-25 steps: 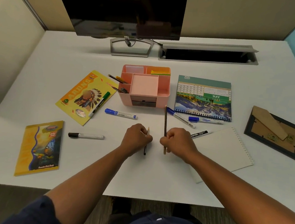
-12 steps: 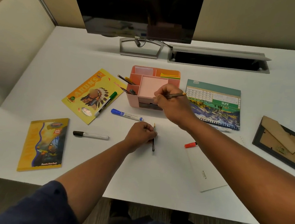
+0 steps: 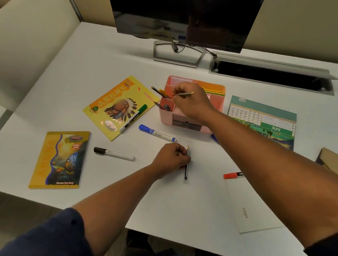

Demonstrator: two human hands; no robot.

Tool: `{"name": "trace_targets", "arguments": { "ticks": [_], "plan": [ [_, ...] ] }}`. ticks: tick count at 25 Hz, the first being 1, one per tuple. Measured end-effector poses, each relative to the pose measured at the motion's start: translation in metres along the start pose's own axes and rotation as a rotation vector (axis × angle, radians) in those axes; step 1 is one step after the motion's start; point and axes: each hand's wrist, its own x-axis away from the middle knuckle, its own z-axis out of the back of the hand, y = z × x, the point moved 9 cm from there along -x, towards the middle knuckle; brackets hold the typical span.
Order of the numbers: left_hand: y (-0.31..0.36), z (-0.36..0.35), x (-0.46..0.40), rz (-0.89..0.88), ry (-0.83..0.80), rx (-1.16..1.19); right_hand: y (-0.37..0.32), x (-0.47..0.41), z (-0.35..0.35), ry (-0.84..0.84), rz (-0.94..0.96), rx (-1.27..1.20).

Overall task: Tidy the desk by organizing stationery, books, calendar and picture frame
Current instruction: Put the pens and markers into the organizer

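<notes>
At frame centre, the right hand pinches a pencil lying crosswise over the pink organizer, while the left hand below grips a second pencil pointing up-frame on the table.

The right forearm hid part of the calendar and a blue marker. The picture frame was cut off at the right edge.

The left hand lies knuckles-up on the counter, its fingers curled round a dark pencil that points away from the person. The left forearm runs back to the near left, ending in a dark sleeve. The right hand reaches farther, raised, pinching a second pencil held nearly level, with the right arm stretched in from the near right.
</notes>
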Motion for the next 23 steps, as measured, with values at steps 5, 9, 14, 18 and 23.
{"name": "trace_targets", "arguments": {
  "ticks": [5,9,14,18,23],
  "plan": [
    [0.0,-0.001,0.0,-0.008,0.007,0.006,0.004,0.006,-0.006,-0.002,-0.061,-0.037],
    [0.001,-0.001,0.0,-0.024,0.013,0.011,0.01,0.017,0.001,0.052,-0.074,-0.083],
    [0.001,-0.003,0.003,-0.07,0.012,0.106,0.027,0.047,0.019,0.159,-0.035,-0.028],
    [0.011,-0.006,0.009,-0.089,-0.049,0.286,0.054,0.083,0.01,0.109,-0.092,0.127],
    [0.029,-0.004,0.01,-0.162,-0.056,0.325,0.091,0.103,-0.01,-0.004,-0.288,0.275]
  ]
}}
